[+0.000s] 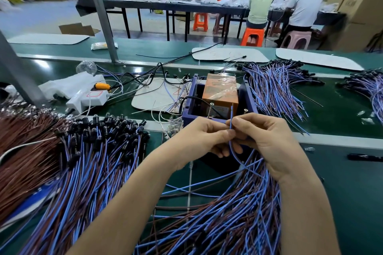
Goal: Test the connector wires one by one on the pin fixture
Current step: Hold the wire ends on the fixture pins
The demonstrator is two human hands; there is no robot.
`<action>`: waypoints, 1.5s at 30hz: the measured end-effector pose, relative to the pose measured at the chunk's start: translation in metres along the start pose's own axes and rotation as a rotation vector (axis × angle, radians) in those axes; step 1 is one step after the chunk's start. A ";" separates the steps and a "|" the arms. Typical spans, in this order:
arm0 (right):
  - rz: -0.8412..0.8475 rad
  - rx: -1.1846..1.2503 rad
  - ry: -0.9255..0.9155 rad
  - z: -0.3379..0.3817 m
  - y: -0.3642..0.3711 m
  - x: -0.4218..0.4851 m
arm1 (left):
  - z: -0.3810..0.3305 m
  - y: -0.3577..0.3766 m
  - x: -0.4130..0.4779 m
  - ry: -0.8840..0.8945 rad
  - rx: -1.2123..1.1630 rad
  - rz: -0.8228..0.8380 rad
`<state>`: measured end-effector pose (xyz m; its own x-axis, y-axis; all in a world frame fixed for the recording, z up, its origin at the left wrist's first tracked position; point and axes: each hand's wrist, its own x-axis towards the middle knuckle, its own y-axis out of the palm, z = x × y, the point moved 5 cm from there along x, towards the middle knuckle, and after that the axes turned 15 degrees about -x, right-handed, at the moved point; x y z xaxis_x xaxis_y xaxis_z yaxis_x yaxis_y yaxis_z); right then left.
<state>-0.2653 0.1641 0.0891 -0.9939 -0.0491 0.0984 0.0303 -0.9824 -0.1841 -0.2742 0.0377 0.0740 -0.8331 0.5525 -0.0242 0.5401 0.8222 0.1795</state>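
Wire (231, 113) under test: one blue lead, bare end pointing up to 12 o'clock, just in front of the pin fixture (189, 109). The left hand (204, 136) pinches it from 9 o'clock with its fingers curled onto it. The right hand (265, 141) does the same from 3 o'clock. The lower run drops toward 6 o'clock into the loose pile (228, 213) on the table (342, 192). The tip does not appear to touch the fixture (contact points inside the blue frame are too small to make out).

Risks, judged:
- The tail crosses its neighbours in the pile. Lifting it could drag several leads up and tangle them.
- The thin tip may bend if it is pushed in off-line, giving a false fail.
- The black-capped leads (99, 151) at 9 o'clock and the bundle (273, 91) at 1 o'clock lie near. A tested lead dropped short could mix with untested ones.
- The loose cables (168, 91) at 10 o'clock of the fixture could snag a wrist reaching past.

Room:
- The fixture's near wall sits just beyond the knuckles, so forward travel is short.
- Bare green table shows at 3 to 4 o'clock of the right hand, the freest side.
- The left side is crowded by leads.
- A pale strip (331, 139) runs from 9 to 3 o'clock under the hands, an edge to clear.
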 end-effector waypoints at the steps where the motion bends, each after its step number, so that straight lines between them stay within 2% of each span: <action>1: -0.002 -0.014 0.003 -0.001 -0.001 0.001 | 0.001 0.000 0.000 -0.008 -0.004 0.001; 7: -0.086 -0.155 0.060 -0.008 -0.014 0.001 | 0.004 -0.008 0.002 -0.074 -0.035 -0.065; 9: -0.083 -0.203 0.118 -0.014 -0.017 0.002 | 0.007 -0.013 0.003 -0.113 -0.004 -0.096; 13: -0.096 -0.150 0.208 -0.022 -0.022 0.003 | 0.012 -0.021 0.004 -0.134 0.069 -0.153; 19: -0.136 -0.287 0.289 -0.038 -0.029 0.006 | 0.016 -0.039 0.006 -0.170 0.121 -0.300; 29: -0.104 -0.312 0.262 -0.047 -0.021 0.012 | 0.014 -0.047 0.002 -0.229 0.168 -0.326; 45: -0.107 -0.311 0.245 -0.048 -0.024 0.013 | 0.017 -0.049 0.005 -0.225 0.195 -0.371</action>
<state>-0.2843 0.1954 0.0481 -0.9867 0.1315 -0.0956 -0.0707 -0.8765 -0.4761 -0.3029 0.0021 0.0483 -0.9391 0.2151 -0.2678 0.2414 0.9680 -0.0691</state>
